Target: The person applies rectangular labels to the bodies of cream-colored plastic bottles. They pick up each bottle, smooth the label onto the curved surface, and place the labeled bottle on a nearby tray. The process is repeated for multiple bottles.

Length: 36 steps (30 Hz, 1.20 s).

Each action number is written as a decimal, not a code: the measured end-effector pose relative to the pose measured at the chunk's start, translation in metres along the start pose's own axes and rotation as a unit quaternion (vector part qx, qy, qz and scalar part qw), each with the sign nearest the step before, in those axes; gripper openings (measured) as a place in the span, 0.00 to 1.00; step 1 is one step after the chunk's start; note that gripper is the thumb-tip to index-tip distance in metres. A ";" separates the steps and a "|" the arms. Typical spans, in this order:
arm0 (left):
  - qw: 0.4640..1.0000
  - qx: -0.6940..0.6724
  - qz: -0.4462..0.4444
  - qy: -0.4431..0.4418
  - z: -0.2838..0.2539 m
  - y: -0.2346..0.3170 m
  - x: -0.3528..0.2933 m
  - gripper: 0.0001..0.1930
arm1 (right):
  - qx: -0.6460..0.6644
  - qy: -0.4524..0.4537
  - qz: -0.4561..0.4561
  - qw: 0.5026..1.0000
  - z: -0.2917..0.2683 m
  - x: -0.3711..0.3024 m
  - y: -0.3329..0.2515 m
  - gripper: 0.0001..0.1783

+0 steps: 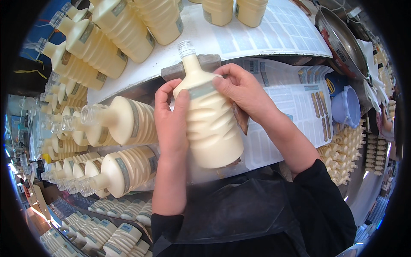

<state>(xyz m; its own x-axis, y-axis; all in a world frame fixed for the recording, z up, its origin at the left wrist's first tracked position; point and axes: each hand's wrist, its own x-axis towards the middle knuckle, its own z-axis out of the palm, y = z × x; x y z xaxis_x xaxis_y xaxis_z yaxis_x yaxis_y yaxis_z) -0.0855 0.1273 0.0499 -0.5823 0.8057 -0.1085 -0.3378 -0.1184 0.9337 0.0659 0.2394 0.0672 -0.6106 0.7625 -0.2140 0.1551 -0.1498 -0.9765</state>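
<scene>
A cream-coloured bottle (216, 141) with a wavy body and a clear threaded neck leans in front of me, its neck pointing away. Across its shoulder runs a blue-grey label strip (201, 90). My left hand (171, 118) is closed on the bottle's left side, thumb in front at the strip's left end. At the strip's right end, my right hand (246, 90) presses with its thumb, its fingers curled at the shoulder. Behind the bottle's neck shows a grey padded rest (209, 63). A dark pointed piece (240, 119) sticks out beside the bottle's right side.
Similar bottles lie stacked at my left (128, 171) and stand on the white table (205, 43). A label sheet (274, 141) with several brown strips (319, 107) lies at right. Beyond are a lilac bucket (346, 107), yellow-handled scissors (329, 85) and a metal pan (342, 38).
</scene>
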 end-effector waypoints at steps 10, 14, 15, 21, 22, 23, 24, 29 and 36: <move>1.000 -0.009 0.008 -0.006 -0.004 -0.002 0.002 0.14 | 0.045 -0.003 0.019 0.999 0.001 -0.002 -0.002 0.21; 1.000 -0.028 0.002 -0.007 -0.004 -0.004 0.003 0.13 | 0.057 -0.005 0.016 0.998 0.001 -0.002 -0.001 0.21; 1.000 -0.029 0.001 -0.007 -0.004 -0.004 0.003 0.13 | 0.057 -0.002 0.010 0.998 0.002 -0.001 0.000 0.21; 0.999 -0.052 -0.005 -0.004 -0.003 0.000 -0.001 0.14 | 0.138 -0.040 0.033 0.989 -0.009 0.000 -0.005 0.18; 0.998 -0.056 -0.006 -0.001 -0.003 0.000 -0.002 0.14 | 0.175 -0.054 0.043 0.982 -0.011 0.000 -0.005 0.17; 0.998 -0.056 -0.007 -0.001 -0.003 0.001 -0.003 0.15 | 0.133 -0.042 0.028 0.990 -0.008 0.001 -0.004 0.17; 0.998 -0.056 -0.009 -0.003 -0.001 0.002 -0.004 0.15 | 0.090 -0.027 0.013 0.995 -0.003 0.001 -0.001 0.16; 0.998 -0.053 -0.014 -0.008 -0.004 0.000 -0.005 0.16 | 0.152 -0.045 0.051 0.986 -0.010 0.003 -0.001 0.15; 0.999 -0.047 -0.014 -0.013 -0.002 -0.001 -0.008 0.17 | 0.123 -0.020 0.003 0.992 -0.006 0.002 0.009 0.15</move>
<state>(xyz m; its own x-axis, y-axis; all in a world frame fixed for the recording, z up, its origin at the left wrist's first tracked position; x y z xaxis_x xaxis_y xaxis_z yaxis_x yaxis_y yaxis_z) -0.0818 0.1202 0.0492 -0.5522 0.8244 -0.1246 -0.4224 -0.1478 0.8943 0.0706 0.2433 0.0581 -0.6413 0.7365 -0.2152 -0.0332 -0.3068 -0.9512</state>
